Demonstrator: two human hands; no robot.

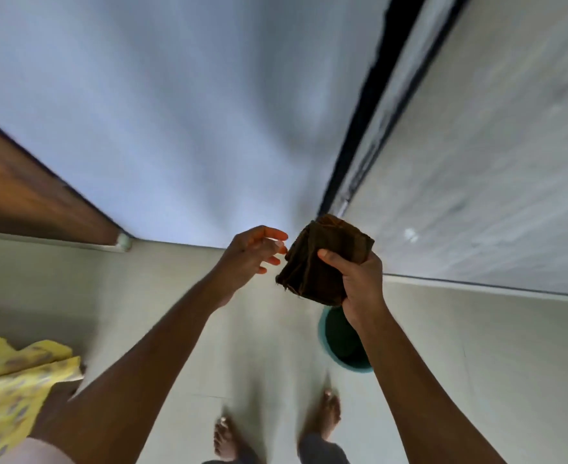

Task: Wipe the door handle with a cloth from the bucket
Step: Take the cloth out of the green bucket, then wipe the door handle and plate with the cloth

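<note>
My right hand (359, 279) grips a folded dark brown cloth (322, 259) at chest height, thumb on top of it. My left hand (255, 252) hovers just left of the cloth with its fingers spread, fingertips close to the cloth's edge; whether they touch it I cannot tell. Below the cloth, a teal-green bucket (337, 343) stands on the pale tiled floor, partly hidden by my right forearm. No door handle shows in this blurred view.
A white wall (182, 112) faces me. A brown wooden door or frame (24, 192) lies at the left. A grey panel with a dark edge (476, 145) runs along the right. Yellow patterned fabric (11, 386) hangs at lower left. My bare feet (275, 430) stand on the floor.
</note>
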